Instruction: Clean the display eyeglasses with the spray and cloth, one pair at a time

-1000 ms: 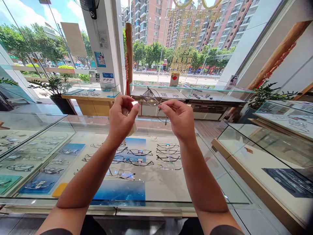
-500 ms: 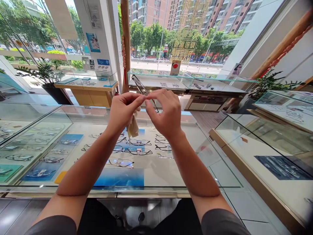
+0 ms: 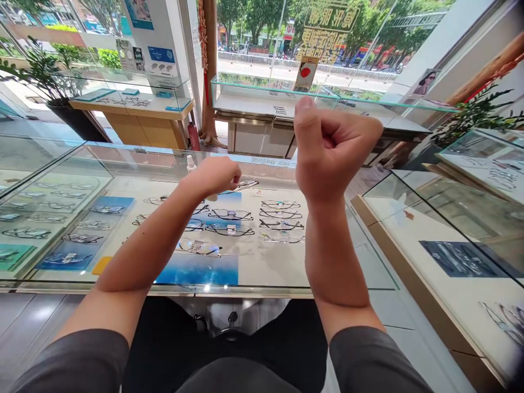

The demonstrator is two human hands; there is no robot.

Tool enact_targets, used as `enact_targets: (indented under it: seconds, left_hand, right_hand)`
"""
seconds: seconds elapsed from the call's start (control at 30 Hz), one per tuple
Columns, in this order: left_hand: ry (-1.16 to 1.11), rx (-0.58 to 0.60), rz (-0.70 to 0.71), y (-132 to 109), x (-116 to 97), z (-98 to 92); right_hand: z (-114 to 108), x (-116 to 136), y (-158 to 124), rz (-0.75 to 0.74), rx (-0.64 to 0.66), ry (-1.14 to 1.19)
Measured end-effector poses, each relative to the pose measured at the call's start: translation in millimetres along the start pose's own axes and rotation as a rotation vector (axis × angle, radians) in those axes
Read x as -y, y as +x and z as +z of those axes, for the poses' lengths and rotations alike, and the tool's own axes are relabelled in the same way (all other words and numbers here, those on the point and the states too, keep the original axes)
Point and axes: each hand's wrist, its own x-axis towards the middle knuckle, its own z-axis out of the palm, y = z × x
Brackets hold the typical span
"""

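Observation:
My left hand (image 3: 216,174) reaches forward low over the glass counter top (image 3: 123,158), fingers pinched together. A thin-framed pair of glasses (image 3: 246,184) lies on the glass right at those fingertips, and the hand seems to hold its near end. A pale scrap, perhaps a cloth, shows under that hand. My right hand (image 3: 331,147) is raised in front of me in a loose fist with the thumb on top; nothing shows in it. Inside the case below lie several rows of display glasses (image 3: 229,214) on white and blue panels.
A small white bottle (image 3: 190,162) stands on the counter by my left wrist. More glass showcases stand to the left (image 3: 24,180), right (image 3: 462,218) and ahead (image 3: 262,93). A wooden pillar (image 3: 210,71) and potted plants (image 3: 45,71) stand by the street window.
My hands were together at chest height holding the glasses. The left hand has since gone down and forward with the glasses to the counter; the right let go and rose in a fist. The view tilted down.

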Motion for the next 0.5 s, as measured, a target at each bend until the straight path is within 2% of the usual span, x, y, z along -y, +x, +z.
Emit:
enact_targets:
  seconds: [0.1, 0.27, 0.5]
  left_hand:
    - [0.031, 0.105, 0.0, 8, -6, 12.6]
    - [0.053, 0.249, -0.027, 13, -11, 23.0]
    - [0.024, 0.311, -0.049, 16, -14, 35.7]
  right_hand:
    - [0, 3, -1, 0.002, 0.013, 0.032]
    - [-2, 7, 0, 0.008, 0.017, 0.048]
    - [-4, 15, 2, 0.035, -0.037, 0.172]
